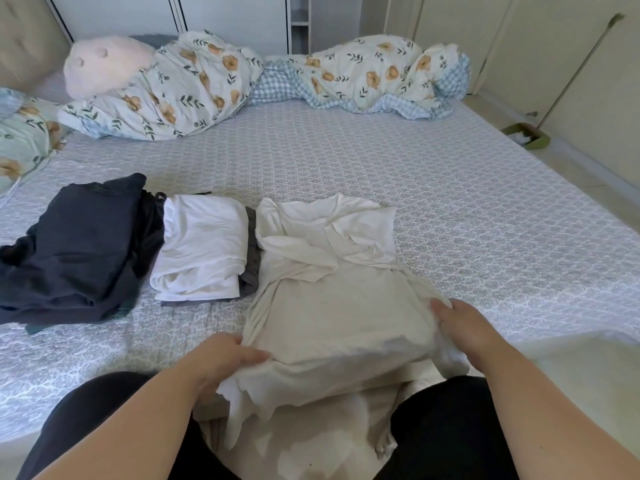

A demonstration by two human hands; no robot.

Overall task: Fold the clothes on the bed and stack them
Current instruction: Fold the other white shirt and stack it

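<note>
A cream shirt (329, 289) lies partly folded on the bed (450, 202) in front of me, its lower hem hanging over the bed's near edge between my knees. My left hand (221, 362) grips the shirt's lower left edge, thumb on top. At the lower right edge, my right hand (460, 323) holds the cloth with its fingers tucked into the fabric. To the left sits a folded white garment (201, 247) on top of a grey one (252, 258). Further left lies a dark navy pile (76, 251), loosely folded.
A floral duvet (207, 84) is bunched along the far side of the bed, with a pink plush toy (104, 64) and a floral pillow (24, 133) at the left. A broom and green dustpan (526, 136) stand by the wall on the right.
</note>
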